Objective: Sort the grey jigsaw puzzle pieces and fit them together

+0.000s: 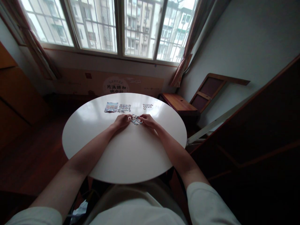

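A small heap of jigsaw puzzle pieces [136, 120] lies on the white round table [131, 156] between my two hands. At the heap's left edge is my left hand [122, 120], its fingers curled and closed; whatever they hold is too small to make out. My right hand [148, 120] reaches the heap from the right, thumb and fingertips pinched at a puzzle piece on its edge. Beyond my left hand, more pieces [124, 108] are laid out in rows. A smaller set of rows [147, 106] sits beyond my right hand. Left of the larger set lies a colourful picture packet [111, 107].
A wooden chair [179, 102] stands past the table's far right edge, with a wooden frame [208, 92] beside it. Behind the table, a printed cardboard panel [145, 84] leans below the barred window [140, 28]. A dark wooden panel [257, 140] rises on the right.
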The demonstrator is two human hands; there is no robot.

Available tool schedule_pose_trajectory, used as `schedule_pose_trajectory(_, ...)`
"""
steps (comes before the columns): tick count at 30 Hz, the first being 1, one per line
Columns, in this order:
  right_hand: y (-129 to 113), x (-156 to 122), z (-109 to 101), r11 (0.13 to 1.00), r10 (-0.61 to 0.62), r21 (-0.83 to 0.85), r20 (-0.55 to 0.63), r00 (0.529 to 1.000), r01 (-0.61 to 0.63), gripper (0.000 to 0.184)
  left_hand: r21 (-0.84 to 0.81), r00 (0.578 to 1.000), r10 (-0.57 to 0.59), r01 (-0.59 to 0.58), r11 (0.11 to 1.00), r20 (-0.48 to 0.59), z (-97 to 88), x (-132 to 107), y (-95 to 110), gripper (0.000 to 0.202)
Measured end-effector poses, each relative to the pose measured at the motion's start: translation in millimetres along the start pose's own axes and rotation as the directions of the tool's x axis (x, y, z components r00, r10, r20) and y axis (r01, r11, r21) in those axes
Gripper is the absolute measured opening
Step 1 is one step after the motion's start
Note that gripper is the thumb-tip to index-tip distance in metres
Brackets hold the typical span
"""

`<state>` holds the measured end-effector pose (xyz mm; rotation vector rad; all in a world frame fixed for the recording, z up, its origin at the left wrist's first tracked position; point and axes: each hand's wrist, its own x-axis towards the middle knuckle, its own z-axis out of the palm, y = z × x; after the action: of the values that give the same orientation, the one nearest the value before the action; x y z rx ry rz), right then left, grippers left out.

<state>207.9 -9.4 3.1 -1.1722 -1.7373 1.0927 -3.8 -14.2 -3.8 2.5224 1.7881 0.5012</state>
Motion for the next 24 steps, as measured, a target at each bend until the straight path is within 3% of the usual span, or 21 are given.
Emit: schedule_pose_trajectory(24,-1.8,-0.3,0.1,1.0,0.0,0.024,0.002,1.0,0.0,0.021,-0.007,1.0,0.007,-0.007,1.0,0.014,-4.0,-0.7,3.5,0.039)
